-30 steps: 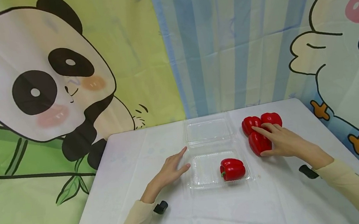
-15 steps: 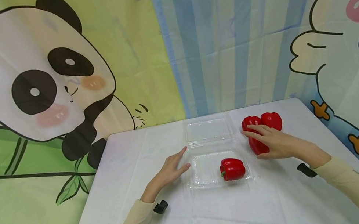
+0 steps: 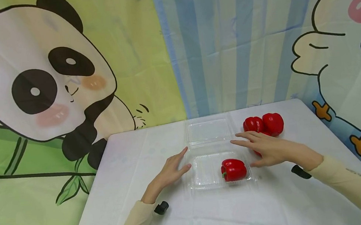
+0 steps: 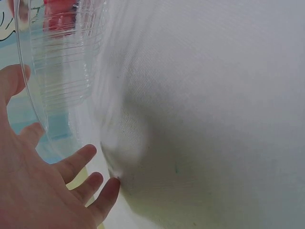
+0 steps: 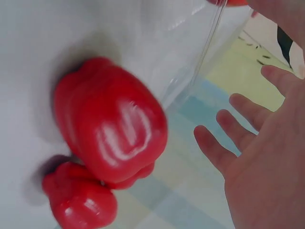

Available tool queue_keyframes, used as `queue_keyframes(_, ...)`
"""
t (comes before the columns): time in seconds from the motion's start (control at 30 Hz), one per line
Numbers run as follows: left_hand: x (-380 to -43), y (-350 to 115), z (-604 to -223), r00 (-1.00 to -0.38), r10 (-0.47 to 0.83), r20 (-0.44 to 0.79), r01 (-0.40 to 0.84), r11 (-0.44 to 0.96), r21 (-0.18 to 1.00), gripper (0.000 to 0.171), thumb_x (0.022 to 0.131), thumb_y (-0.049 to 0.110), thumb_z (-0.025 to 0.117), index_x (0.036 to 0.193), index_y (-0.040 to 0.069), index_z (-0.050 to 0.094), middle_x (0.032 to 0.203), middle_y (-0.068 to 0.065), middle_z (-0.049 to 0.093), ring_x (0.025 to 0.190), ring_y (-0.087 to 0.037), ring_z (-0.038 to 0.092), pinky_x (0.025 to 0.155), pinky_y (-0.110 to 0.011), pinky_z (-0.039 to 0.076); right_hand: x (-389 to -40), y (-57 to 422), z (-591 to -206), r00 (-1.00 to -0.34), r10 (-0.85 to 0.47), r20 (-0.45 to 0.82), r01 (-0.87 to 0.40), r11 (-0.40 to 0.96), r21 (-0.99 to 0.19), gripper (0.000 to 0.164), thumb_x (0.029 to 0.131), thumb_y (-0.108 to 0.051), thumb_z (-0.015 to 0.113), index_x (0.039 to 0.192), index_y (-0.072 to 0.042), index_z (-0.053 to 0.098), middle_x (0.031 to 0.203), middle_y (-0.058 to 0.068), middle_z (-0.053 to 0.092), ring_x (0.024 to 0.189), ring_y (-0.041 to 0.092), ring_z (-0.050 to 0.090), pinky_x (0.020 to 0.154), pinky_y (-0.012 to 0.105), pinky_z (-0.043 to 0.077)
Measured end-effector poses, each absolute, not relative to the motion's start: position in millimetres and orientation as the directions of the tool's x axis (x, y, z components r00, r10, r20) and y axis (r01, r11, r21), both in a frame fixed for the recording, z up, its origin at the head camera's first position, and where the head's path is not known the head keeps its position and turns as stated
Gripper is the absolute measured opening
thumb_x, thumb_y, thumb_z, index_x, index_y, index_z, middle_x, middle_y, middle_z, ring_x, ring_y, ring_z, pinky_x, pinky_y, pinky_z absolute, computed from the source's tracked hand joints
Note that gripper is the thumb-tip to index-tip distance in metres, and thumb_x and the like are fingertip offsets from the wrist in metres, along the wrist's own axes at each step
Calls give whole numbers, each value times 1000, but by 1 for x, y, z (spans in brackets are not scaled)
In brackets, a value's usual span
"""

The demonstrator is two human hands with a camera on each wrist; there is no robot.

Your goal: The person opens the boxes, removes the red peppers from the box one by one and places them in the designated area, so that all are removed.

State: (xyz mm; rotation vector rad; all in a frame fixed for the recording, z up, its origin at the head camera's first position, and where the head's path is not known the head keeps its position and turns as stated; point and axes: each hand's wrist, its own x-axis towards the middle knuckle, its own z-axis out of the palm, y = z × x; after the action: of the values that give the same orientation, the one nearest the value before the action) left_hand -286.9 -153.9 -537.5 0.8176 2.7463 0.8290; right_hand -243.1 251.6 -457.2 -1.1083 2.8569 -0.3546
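Observation:
A hinged clear plastic box lies unfolded on the white table, its lid half to the back. One red bell pepper sits in the front half, on the right side, green stem facing left. By the box's left edge, my left hand spreads its fingers, with thumb and fingertips right at the clear rim. My right hand hovers, fingers spread and holding nothing, between the box and the other peppers. Beneath it a red bell pepper is mostly hidden in the head view.
Two more red bell peppers, a left one and a right one, lie close together at the back right of the table. Behind the table hangs a printed curtain with a panda. A black wrist camera sits on the left wrist.
My right hand has shifted left, off the grouped peppers and toward the box, with its fingers straightened. The left hand, the box and the pepper in it have stayed put.

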Motion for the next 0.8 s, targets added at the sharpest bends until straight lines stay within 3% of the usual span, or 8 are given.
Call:
queue_keyframes(0.37,-286,-155,-540,-825,562,52,495,676,546,73,102,50,49,162,18,23,160,-15,39,145,-39,38,118,-61,26,-234,221,-453,-637,-768,-72,-742,635,-214,98,77,-37,85,158,-37,30,161,2,34,145,27,34,109,56,45)
queue_keyframes(0.8,-287,-155,-537,-830,558,10,471,691,548,72,102,46,53,162,21,21,162,-10,36,148,-34,36,121,-56,23,-228,200,-449,-534,-823,-192,-814,562,-145,84,82,-19,80,154,-35,39,160,4,37,145,33,34,109,55,45)
